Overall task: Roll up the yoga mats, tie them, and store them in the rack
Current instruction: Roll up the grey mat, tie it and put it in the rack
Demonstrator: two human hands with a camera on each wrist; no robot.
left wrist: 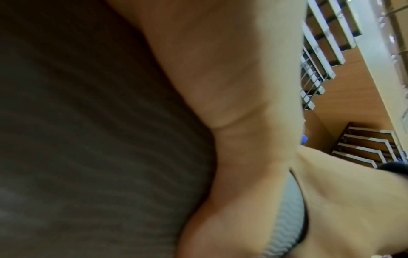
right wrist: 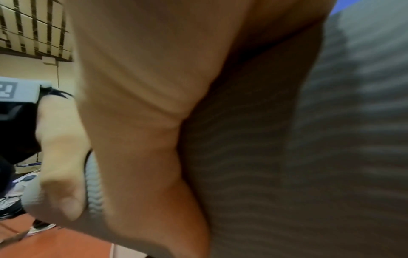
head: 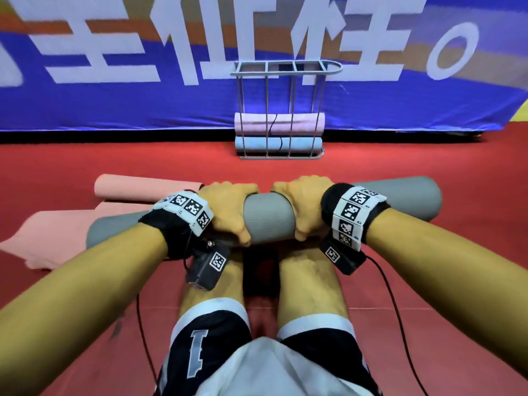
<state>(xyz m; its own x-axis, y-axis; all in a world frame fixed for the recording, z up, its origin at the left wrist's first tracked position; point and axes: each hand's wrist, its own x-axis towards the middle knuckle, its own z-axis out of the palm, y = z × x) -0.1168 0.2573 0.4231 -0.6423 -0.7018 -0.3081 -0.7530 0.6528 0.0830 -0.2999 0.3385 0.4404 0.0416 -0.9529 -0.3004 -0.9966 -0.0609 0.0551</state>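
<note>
Yoga mats: two in rack (head: 281,110), one pink (head: 143,186), one grey roll (head: 268,221) in both hands' curled fingers.

The grey rolled mat (head: 268,221) is matt foam with fine ribbing. The rack (head: 281,110) at upper centre is grey painted metal rod. The red floor (head: 428,281) looks smooth and matt.

— Where is the rolled mat (head: 268,221)?
— Across the person's shins, with the left hand (head: 228,210) and the right hand (head: 303,207) wrapped round its middle.
— And at twelve o'clock?
— The rack (head: 281,110) against the banner (head: 114,104), two rolled mats stacked in it.
— At ten o'clock?
— A half-rolled mat (head: 85,212) on the floor (head: 428,267), behind the held one.
</note>
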